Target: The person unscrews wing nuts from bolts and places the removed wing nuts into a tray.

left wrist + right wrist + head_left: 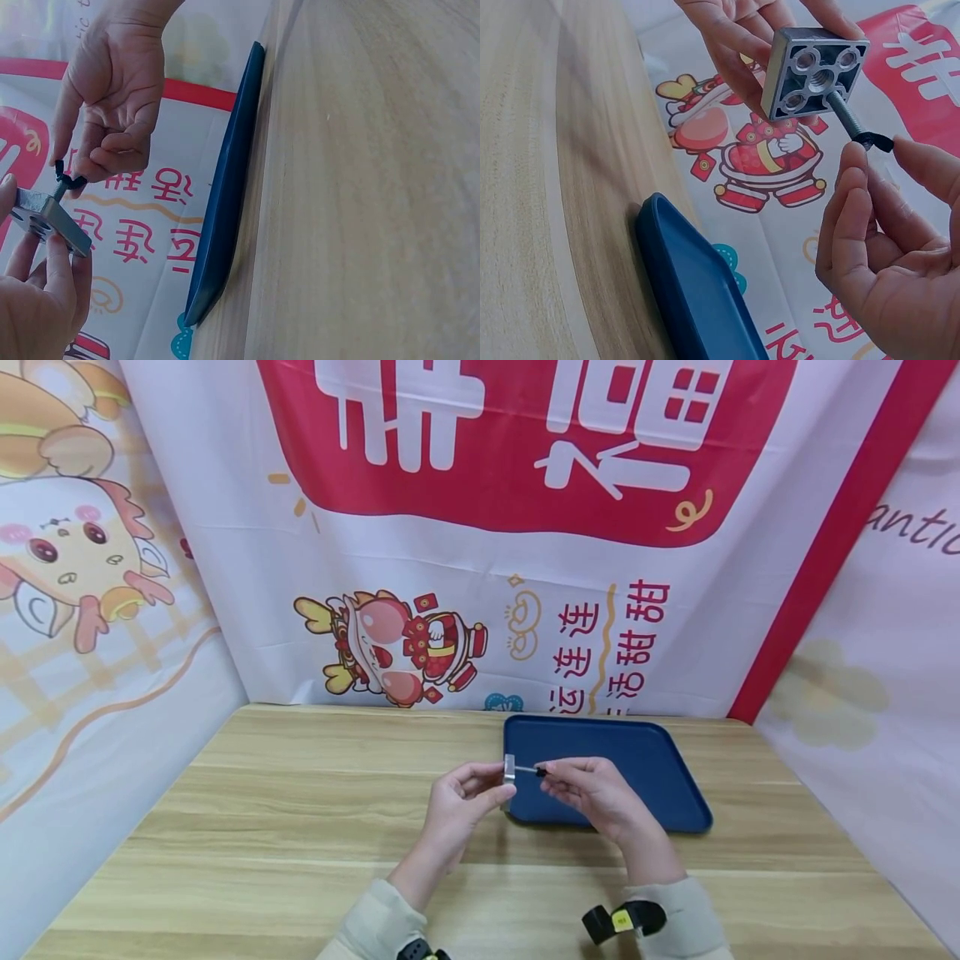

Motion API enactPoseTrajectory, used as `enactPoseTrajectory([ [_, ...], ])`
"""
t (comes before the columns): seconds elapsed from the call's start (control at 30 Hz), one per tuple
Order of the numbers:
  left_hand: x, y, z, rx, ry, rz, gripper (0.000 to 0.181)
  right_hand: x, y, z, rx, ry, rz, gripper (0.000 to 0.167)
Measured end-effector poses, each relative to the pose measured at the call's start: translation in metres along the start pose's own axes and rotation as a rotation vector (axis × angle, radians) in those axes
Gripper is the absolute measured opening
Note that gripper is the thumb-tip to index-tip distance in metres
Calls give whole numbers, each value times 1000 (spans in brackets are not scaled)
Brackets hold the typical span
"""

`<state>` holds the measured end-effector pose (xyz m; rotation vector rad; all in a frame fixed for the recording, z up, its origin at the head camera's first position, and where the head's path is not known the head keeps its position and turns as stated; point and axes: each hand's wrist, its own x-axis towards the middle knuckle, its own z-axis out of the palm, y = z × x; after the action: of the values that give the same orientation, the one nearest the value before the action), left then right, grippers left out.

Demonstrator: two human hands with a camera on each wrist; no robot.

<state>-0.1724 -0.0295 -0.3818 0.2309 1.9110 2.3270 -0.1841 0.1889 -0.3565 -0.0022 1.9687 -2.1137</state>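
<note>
My left hand [455, 806] grips a small square metal block [817, 69] by its edges, above the table near the tray's left side. In the right wrist view the block's face shows a larger threaded hole in the middle and smaller round holes towards the corners. With thumb and finger, my right hand [596, 789] pinches the black wing-shaped head of a wing screw [846, 116]. The screw's metal shank meets the block at the corner beside the middle hole. How deep its tip sits cannot be told.
A dark blue tray [637, 760] lies on the wooden table [300, 810], behind and below the right hand. A printed cloth [420, 552] hangs along the table's back edge, with further printed cloths at both sides.
</note>
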Motion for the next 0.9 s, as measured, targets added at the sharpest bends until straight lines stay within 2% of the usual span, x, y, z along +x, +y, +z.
enactPoseTrajectory([
  [0.17, 0, 1, 0, 5, 0, -7, 41, -1, 0, -1, -50, -15, -30, 32],
  [0.37, 0, 2, 0, 5, 0, -13, 41, -2, -2, 1, -99, -51, -86, 37],
  [0.7, 0, 3, 0, -2, -4, -19, 41, 0, -1, 3, -198, -35, -135, 38],
  [0.9, 0, 3, -1, 2, -1, -20, 41, 0, 0, 3, -225, -6, -127, 35],
])
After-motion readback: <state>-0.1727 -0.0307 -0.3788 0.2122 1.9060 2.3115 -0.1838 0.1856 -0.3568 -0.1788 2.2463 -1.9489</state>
